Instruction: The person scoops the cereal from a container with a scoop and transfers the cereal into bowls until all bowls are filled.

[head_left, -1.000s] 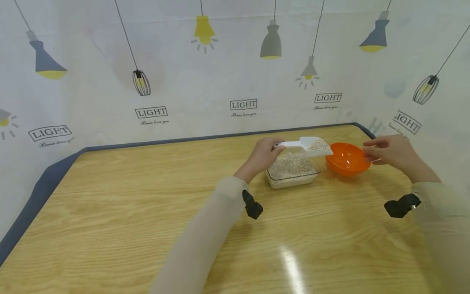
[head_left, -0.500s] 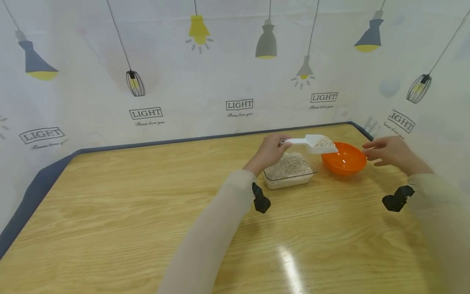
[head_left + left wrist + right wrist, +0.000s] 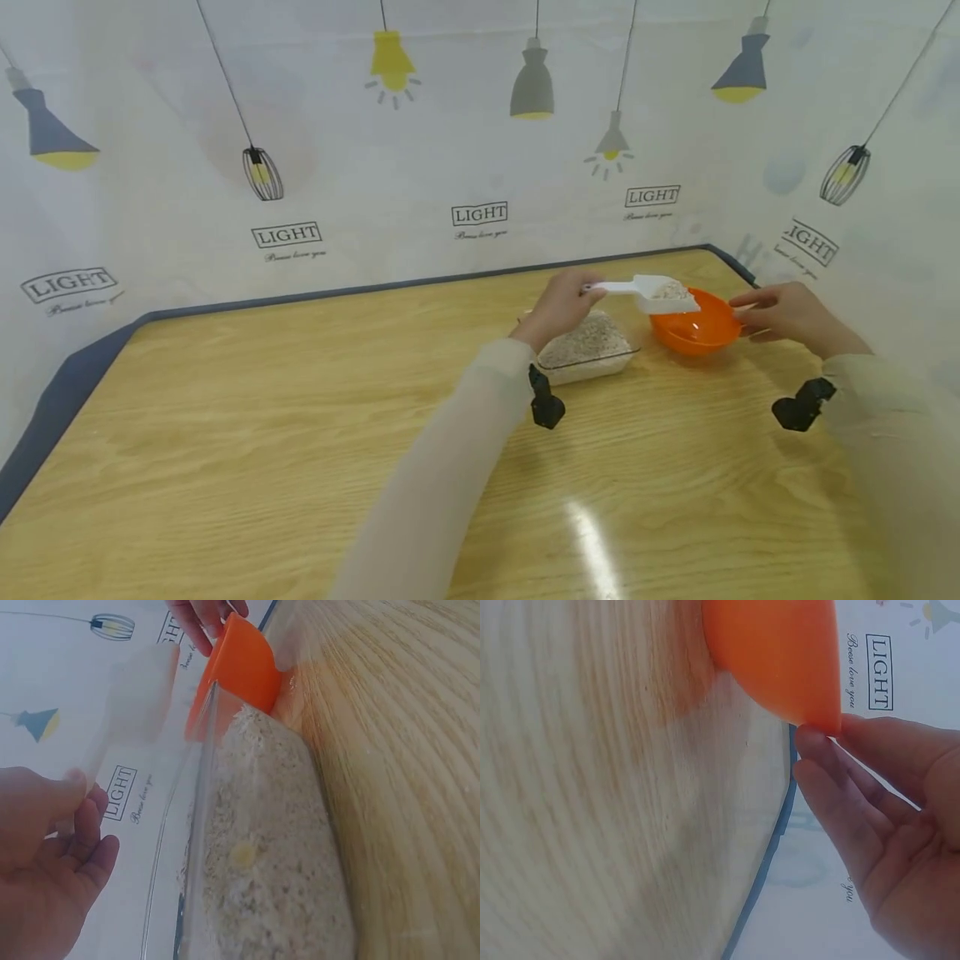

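My left hand [image 3: 564, 307] grips the handle of a white scoop [image 3: 651, 287] that carries a heap of pale flakes, perhaps oats [image 3: 672, 292]. The scoop is level, its front lip over the left rim of an orange bowl [image 3: 693, 329]. At the bowl's right rim, my right hand [image 3: 889, 817] pinches the edge between thumb and fingers. Under the left hand stands a clear rectangular container [image 3: 588, 367] full of the same flakes [image 3: 270, 847]. In the left wrist view the scoop [image 3: 139, 694] appears hazy above that container.
A wooden table [image 3: 262, 450] carries everything, with a dark blue border [image 3: 352, 292] along its back edge. Behind it hangs a pale backdrop [image 3: 375, 167] printed with lamps. Black wrist cameras [image 3: 546, 400] are strapped to both sleeves.
Relative to the bowl, the loaded scoop has moved right until its lip is over the rim. My right hand has closed in on the bowl's edge. The head view has shifted slightly right.
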Action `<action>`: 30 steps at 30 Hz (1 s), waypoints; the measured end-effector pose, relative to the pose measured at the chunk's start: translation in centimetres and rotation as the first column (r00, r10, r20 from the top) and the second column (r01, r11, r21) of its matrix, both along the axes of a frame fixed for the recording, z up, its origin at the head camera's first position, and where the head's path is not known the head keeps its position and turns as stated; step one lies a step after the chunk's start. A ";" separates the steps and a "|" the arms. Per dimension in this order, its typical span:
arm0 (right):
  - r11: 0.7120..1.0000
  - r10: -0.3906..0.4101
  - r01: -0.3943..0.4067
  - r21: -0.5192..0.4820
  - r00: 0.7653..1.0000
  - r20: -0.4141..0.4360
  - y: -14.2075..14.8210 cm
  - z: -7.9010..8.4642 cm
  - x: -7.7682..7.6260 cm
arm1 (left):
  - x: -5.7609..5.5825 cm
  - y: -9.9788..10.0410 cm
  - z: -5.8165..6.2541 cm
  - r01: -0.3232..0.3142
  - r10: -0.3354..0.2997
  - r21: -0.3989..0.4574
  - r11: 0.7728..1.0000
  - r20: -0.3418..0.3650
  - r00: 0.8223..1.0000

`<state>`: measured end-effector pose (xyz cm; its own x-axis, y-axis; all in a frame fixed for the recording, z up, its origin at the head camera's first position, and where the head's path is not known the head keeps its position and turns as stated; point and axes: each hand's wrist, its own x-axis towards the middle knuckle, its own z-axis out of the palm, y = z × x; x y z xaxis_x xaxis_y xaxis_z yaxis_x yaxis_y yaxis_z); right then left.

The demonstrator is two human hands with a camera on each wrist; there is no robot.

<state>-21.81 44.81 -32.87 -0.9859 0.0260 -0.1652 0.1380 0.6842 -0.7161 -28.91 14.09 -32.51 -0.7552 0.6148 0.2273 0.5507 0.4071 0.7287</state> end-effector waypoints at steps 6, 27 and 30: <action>1.000 -0.006 0.006 -0.020 1.000 -0.007 -0.2 0.1 0.0 | 0.0 1.0 -0.2 -0.011 0.011 -0.013 1.000 -0.021 1.000; 0.999 -0.010 0.010 -0.034 1.000 -0.006 0.3 -0.3 -0.1 | 0.3 4.0 0.7 -0.040 0.027 -0.201 0.979 -0.068 0.997; 0.999 -0.014 0.014 -0.036 1.000 -0.002 0.4 -0.3 -0.1 | 0.5 4.5 1.1 -0.054 0.034 -0.245 0.968 -0.085 0.996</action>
